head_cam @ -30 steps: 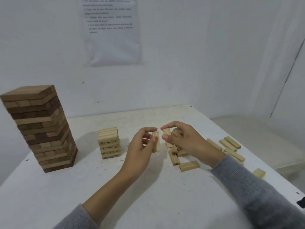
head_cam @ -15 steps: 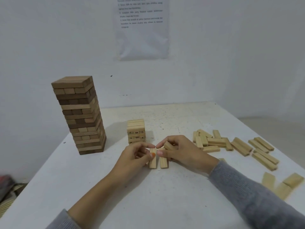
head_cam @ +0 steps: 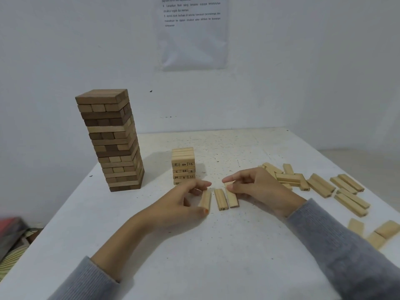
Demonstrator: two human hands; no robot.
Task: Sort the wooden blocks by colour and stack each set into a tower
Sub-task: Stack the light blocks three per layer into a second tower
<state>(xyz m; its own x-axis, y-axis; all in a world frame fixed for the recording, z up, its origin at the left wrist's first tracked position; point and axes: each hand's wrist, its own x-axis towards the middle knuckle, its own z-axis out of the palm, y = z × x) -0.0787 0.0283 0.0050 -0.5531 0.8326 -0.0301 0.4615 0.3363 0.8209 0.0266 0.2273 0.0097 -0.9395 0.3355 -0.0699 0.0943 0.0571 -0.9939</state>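
Note:
Three pale wooden blocks lie side by side on the white table (head_cam: 194,256) in front of me. My left hand (head_cam: 179,204) pinches the left block (head_cam: 205,199) between thumb and fingers. My right hand (head_cam: 257,189) pinches the right block (head_cam: 231,197). The middle block (head_cam: 220,199) lies free between them. Just behind stands a short tower of pale numbered blocks (head_cam: 183,164). A tall tower of brown blocks (head_cam: 111,139) stands at the left.
Several loose pale blocks (head_cam: 320,185) lie scattered on the right side of the table, a few more (head_cam: 376,232) near its right edge. A printed sheet (head_cam: 192,31) hangs on the wall behind. Clutter (head_cam: 10,239) lies on the floor at the left.
Both hands came down from mid-air to the table and laid the blocks flat in a row. The view shifted left and down, so the towers now sit further right in the frame.

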